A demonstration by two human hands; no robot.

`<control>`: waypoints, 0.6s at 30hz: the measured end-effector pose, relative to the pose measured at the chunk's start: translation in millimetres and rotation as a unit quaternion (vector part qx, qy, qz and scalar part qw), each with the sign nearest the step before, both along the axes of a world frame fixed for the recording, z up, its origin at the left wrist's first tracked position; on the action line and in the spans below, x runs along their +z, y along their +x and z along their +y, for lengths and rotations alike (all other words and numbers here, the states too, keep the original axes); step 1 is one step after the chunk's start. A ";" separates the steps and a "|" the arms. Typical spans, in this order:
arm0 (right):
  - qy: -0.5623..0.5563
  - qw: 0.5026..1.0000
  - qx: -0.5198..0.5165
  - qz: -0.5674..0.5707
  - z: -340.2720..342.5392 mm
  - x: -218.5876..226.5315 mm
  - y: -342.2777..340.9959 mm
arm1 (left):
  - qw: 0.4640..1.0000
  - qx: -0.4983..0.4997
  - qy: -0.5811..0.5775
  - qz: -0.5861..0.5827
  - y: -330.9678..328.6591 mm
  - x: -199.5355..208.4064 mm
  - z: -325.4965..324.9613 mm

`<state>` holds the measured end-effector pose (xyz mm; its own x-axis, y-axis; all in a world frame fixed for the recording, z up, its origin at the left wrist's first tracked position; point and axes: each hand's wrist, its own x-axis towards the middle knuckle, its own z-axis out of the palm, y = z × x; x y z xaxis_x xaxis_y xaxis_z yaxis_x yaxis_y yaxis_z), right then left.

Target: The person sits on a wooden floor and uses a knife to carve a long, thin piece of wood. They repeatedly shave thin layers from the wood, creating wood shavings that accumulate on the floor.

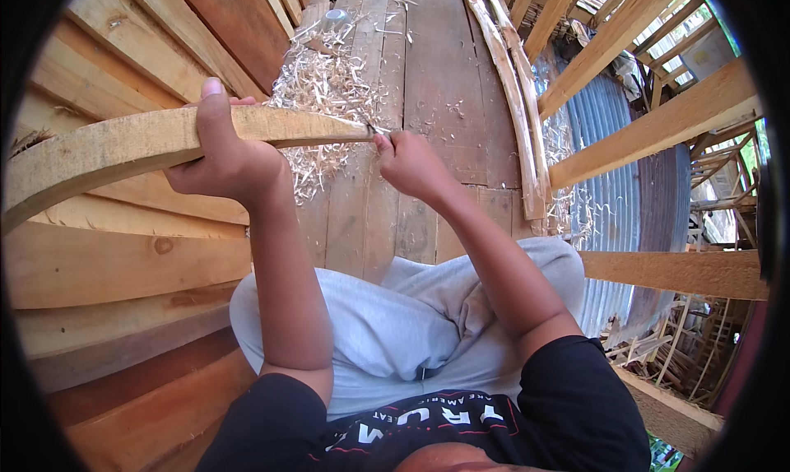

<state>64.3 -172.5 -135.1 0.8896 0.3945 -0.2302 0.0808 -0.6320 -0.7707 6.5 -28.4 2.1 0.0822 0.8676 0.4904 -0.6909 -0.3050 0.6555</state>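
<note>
A long, pale piece of wood (pixel 103 149) comes in from the left edge and narrows toward its right end, where its top is paler. My left hand (pixel 239 159) is closed around it, thumb over the near face and fingers behind. At the narrow tip is my right hand (pixel 415 166), a closed fist with the thumb pressed to the fingers. A small dark blade (pixel 372 130) sticks out of that fist and touches the wood's tip. Its handle is hidden in the hand, so the exact kind of tool does not show.
Curly wood shavings (pixel 317 81) cover part of the plank floor (pixel 440 85) ahead, around a small clear cup (pixel 336 17). Board walling (pixel 140 262) rises at left. Two long pale poles (pixel 514 102) lie at right, beside timber posts (pixel 658 134) and corrugated metal sheets (pixel 613 192).
</note>
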 end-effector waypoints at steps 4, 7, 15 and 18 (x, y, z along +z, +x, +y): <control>-0.112 0.993 -0.020 0.012 -28.1 -79.1 23.0 | 1.000 -0.022 0.013 0.007 -1.0 -5.3 1.7; -0.102 0.994 0.023 -0.007 -1.6 -11.7 6.8 | 1.000 0.005 0.018 -0.005 -0.5 0.6 4.4; -0.076 0.997 -0.027 0.007 -24.5 -61.1 16.7 | 0.999 -0.023 0.024 0.011 -0.2 -3.6 -0.2; -0.062 0.998 0.019 -0.018 1.2 -6.5 -1.8 | 1.000 -0.011 0.000 -0.002 -2.2 -1.6 6.4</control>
<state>62.5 -171.3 -141.6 0.8831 0.3990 -0.2468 0.1336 -0.7180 -0.6831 4.3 -22.1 0.5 0.1001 0.8661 0.4898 -0.6996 -0.2888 0.6536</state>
